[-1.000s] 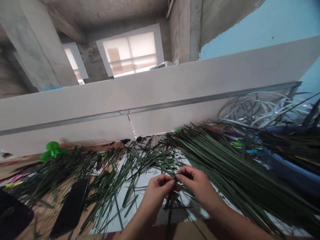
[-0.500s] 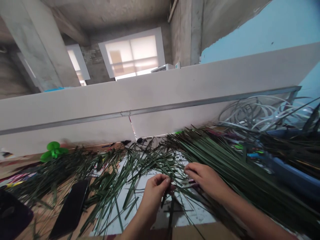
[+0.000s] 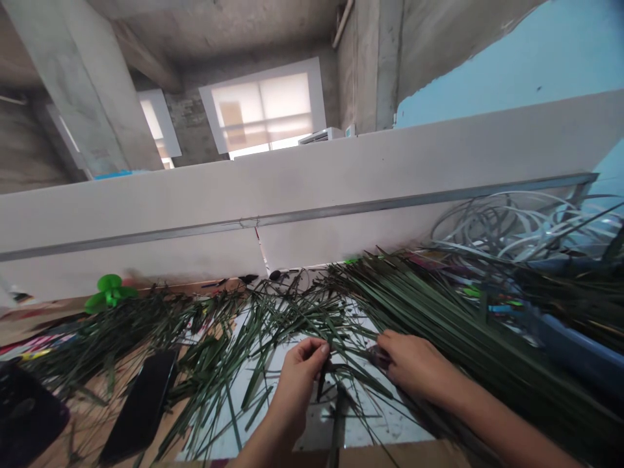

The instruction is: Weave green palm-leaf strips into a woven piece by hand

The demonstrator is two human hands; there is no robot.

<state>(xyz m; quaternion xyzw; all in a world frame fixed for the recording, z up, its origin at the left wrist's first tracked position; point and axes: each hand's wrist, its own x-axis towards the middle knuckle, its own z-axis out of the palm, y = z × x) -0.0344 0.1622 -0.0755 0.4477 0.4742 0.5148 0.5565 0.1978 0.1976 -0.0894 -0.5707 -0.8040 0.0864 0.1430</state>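
Near the lower middle, my left hand (image 3: 303, 369) is closed, thumb against fingers, pinching a dark green leaf strip (image 3: 322, 382) that hangs down from the fingertips. To its right, my right hand (image 3: 409, 361) is curled over a dark purplish object (image 3: 378, 357), mostly covered by the fingers and too blurred to name. Cut green leaf strips (image 3: 263, 354) lie scattered on a white sheet (image 3: 214, 437) around both hands. Beyond the right hand lies a thick bundle of long green leaves (image 3: 448, 318).
A black phone (image 3: 141, 406) lies at the left, beside a dark object (image 3: 29, 416) in the corner. Behind them is a green propeller-shaped item (image 3: 111, 292). A blue container (image 3: 575, 338) and coiled white strips (image 3: 511, 224) are at the right. A white partition (image 3: 312, 175) runs behind.
My right hand has moved slightly right and down, with its fingers now over the dark purplish object. My left hand keeps its pinch with little movement. The view has shifted slightly.
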